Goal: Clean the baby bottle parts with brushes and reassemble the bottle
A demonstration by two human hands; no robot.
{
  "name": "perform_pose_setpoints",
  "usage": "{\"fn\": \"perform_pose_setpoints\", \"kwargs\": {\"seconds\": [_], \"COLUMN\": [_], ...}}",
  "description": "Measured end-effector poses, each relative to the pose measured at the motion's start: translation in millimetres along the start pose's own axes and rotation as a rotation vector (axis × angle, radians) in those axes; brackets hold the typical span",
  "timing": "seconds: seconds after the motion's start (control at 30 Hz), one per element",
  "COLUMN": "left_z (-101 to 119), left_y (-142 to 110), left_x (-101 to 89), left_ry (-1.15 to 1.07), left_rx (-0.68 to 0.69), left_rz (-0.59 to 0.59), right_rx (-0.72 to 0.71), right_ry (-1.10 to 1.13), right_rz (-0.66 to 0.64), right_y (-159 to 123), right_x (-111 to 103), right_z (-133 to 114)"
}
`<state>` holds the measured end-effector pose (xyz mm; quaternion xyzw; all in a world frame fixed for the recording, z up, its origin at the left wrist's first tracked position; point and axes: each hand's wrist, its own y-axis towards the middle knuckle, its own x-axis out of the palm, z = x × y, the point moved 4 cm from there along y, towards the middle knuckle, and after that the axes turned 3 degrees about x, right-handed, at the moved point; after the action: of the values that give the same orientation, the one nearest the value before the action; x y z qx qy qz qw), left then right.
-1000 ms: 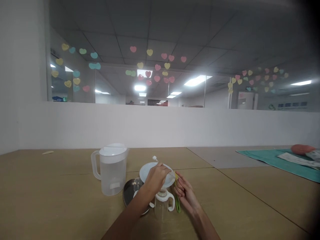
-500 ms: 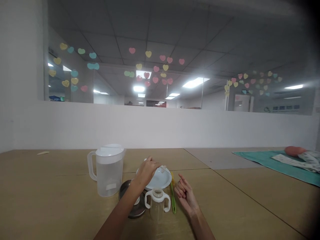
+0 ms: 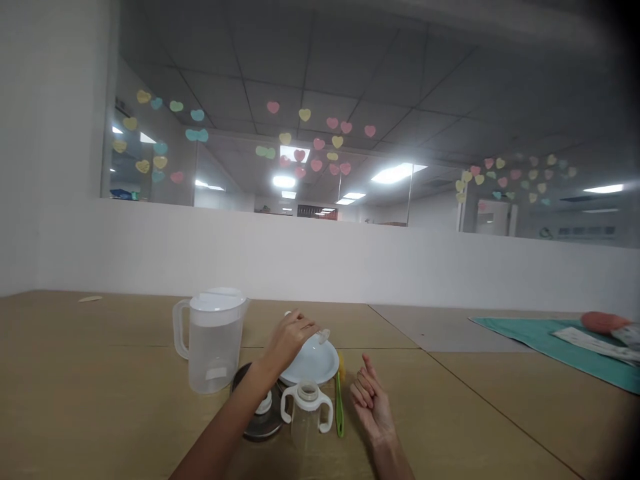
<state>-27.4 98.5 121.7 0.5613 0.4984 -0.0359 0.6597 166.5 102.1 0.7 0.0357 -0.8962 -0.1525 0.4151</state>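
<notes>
My left hand (image 3: 293, 339) is closed, fingertips down, over a pale blue bowl (image 3: 315, 363). Out past its fingertips sticks a small translucent piece (image 3: 324, 336) that looks like a bottle teat. To the right, my right hand (image 3: 373, 403) is turned palm up, index finger stretched out, the others loosely curled around nothing. Between my forearms stands a clear baby bottle (image 3: 307, 417) with two white handles and no top on it. A green-handled brush (image 3: 339, 407) with a yellow head lies between the bottle and my right hand.
Left of the bowl stands a lidded clear pitcher (image 3: 215, 350). My left forearm partly covers a dark metal dish (image 3: 265, 427) holding a white ring-like part (image 3: 265, 404). A teal cloth (image 3: 600, 370) with an orange object (image 3: 606, 323) lies far right.
The camera view has tilted slightly, shifting the table things a little. My left hand still holds the translucent piece above the bowl; my right hand keeps nearly the same pose.
</notes>
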Motion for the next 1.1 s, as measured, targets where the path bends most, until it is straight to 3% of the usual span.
{"fn": "perform_pose_setpoints", "kwargs": {"seconds": [0.3, 0.43, 0.53, 0.63, 0.8, 1.1], "left_z": [-3.9, -25.8, -39.9, -45.1, -44.3, -41.4], "left_y": [-2.0, -7.4, -10.2, -12.6, -21.0, -38.2], "left_x": [-10.5, -20.0, -11.4, 11.6, 50.0, 77.9], "left_ry": [0.05, 0.019, -0.075, -0.206, -0.224, -0.149], "left_rx": [-0.033, -0.191, -0.293, -0.371, -0.532, -0.614], "left_rz": [0.031, 0.176, 0.192, 0.11, -0.166, -0.417], "right_rx": [-0.051, -0.164, -0.126, -0.063, -0.003, 0.006], "right_ry": [0.102, 0.2, 0.156, 0.071, 0.012, -0.162], "right_rz": [0.035, 0.118, 0.145, 0.145, 0.225, 0.352], "right_y": [3.3, 6.9, 10.0, 13.0, 15.6, 10.0], "right_x": [-15.1, -31.0, -36.2, -36.3, -38.4, -24.6], "right_z": [-6.8, -16.1, -11.5, -2.5, 6.4, 8.3]}}
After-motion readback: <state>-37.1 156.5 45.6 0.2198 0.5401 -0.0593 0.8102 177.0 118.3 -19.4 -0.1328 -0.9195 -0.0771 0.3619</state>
